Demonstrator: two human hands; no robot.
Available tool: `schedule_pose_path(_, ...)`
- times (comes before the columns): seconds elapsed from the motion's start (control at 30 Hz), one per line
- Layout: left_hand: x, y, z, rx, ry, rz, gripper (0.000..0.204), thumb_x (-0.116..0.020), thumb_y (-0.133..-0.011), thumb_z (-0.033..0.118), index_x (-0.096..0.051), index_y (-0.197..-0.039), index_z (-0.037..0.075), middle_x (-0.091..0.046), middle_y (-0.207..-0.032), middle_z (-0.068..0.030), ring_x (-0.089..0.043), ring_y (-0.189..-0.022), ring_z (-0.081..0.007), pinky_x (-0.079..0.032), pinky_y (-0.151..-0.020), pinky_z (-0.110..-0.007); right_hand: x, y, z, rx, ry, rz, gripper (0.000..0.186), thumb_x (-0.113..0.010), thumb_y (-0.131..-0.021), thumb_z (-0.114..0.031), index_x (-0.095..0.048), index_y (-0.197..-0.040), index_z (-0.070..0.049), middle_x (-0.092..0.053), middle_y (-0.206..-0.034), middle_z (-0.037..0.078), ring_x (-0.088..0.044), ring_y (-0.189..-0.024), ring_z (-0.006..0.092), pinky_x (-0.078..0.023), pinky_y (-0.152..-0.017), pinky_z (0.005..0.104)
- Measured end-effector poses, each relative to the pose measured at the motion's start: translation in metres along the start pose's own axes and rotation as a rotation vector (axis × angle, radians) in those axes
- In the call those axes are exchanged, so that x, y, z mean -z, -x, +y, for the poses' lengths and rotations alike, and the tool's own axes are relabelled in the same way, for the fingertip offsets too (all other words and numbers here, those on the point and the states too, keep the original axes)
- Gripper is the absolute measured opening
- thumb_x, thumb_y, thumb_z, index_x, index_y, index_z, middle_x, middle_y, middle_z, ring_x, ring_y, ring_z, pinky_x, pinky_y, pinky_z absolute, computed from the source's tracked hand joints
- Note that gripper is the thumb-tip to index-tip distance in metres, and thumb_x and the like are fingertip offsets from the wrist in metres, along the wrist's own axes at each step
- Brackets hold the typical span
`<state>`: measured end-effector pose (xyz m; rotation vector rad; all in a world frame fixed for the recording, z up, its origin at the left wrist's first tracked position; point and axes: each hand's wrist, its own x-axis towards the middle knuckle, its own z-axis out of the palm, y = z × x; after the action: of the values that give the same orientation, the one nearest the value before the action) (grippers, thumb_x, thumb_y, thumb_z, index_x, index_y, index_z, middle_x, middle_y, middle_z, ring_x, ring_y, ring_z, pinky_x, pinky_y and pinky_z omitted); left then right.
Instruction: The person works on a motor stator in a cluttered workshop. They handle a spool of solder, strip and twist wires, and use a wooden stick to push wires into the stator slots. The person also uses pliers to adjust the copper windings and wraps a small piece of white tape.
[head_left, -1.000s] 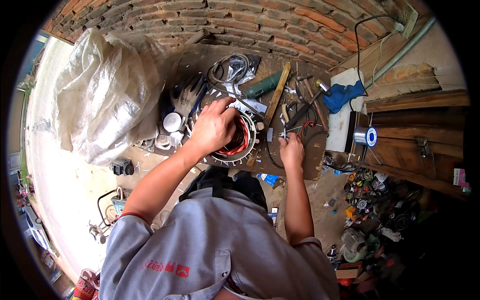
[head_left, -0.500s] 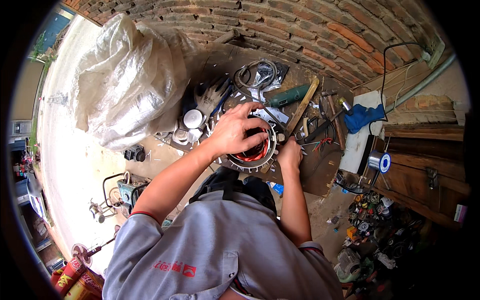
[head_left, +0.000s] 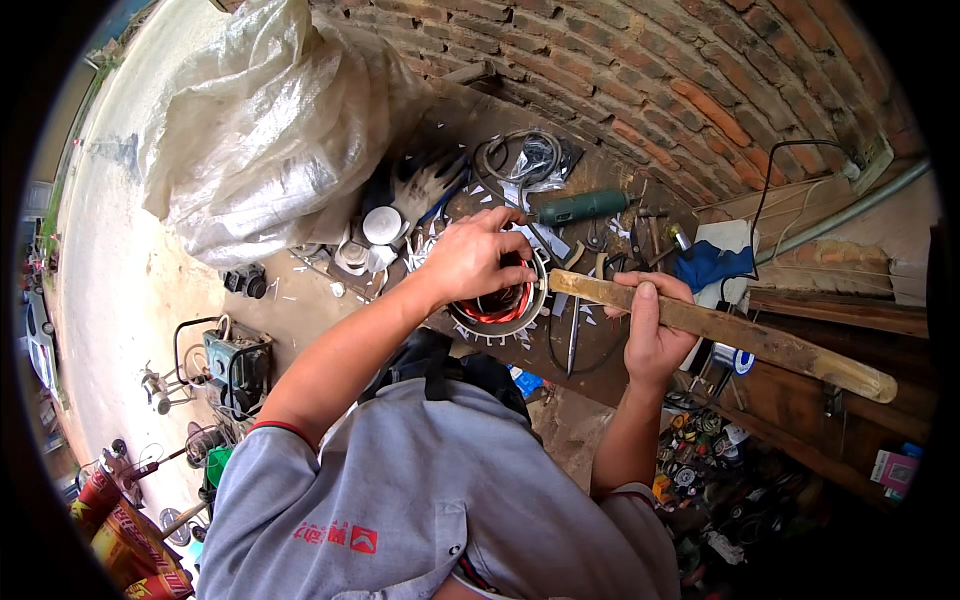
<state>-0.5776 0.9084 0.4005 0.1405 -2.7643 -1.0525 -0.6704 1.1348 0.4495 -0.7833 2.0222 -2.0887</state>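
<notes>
A round motor stator (head_left: 505, 305) with copper-red windings and a toothed metal rim lies on the low dark workboard (head_left: 610, 375). My left hand (head_left: 472, 256) rests on top of it, fingers curled over the windings. My right hand (head_left: 650, 325) grips a long flat wooden stick (head_left: 740, 335) near its left end. The stick points to the right, and its tip lies close to the stator's rim.
A large white plastic sack (head_left: 265, 130) lies at the left against the brick wall (head_left: 700, 90). A green-handled tool (head_left: 580, 208), coiled wire (head_left: 525, 160), grey gloves (head_left: 425, 180), a white cup (head_left: 382, 225) and a blue cloth (head_left: 710, 265) surround the stator. Small motors (head_left: 235, 360) sit on the concrete floor.
My right hand has picked up the wooden stick from the board and now holds it beside the stator. My left hand stays on the stator. The view has shifted downward.
</notes>
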Motion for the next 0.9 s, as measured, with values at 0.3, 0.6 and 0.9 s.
schedule_pose_path(0.3,-0.015,0.011,-0.007,-0.074,0.004,0.15,0.042,-0.078,-0.07,0.039,-0.062,-0.082,0.001,-0.06,-0.109,-0.0162,-0.06,-0.097,-0.0355,-0.051,-0.084,-0.043,-0.008,0.0,0.005,0.093,0.351,-0.205,0.02,-0.048,-0.101,-0.012,-0.06,-0.106,0.004,-0.064,-0.099,0.01,-0.06,-0.082,0.0135,-0.049,-0.067,0.0256)
schedule_pose_path(0.6,-0.043,0.004,-0.021,-0.051,-0.113,0.131,0.057,-0.076,-0.065,0.054,-0.071,-0.088,0.002,-0.061,-0.105,-0.0152,-0.057,-0.104,-0.0332,-0.047,-0.09,-0.043,0.001,-0.021,0.003,-0.289,0.179,-0.192,0.058,-0.063,-0.09,-0.012,-0.04,-0.141,0.006,-0.06,-0.118,0.029,-0.062,-0.094,0.0281,-0.053,-0.074,0.037)
schedule_pose_path(0.9,-0.027,0.009,-0.014,-0.077,-0.084,0.078,0.057,-0.072,-0.071,0.052,-0.066,-0.097,0.002,-0.057,-0.109,-0.0174,-0.056,-0.104,-0.0358,-0.047,-0.086,-0.046,0.027,-0.046,-0.024,-0.44,-0.309,-0.147,0.058,-0.054,-0.096,-0.027,-0.04,-0.139,0.009,-0.058,-0.12,0.031,-0.061,-0.089,0.0299,-0.053,-0.075,0.0333)
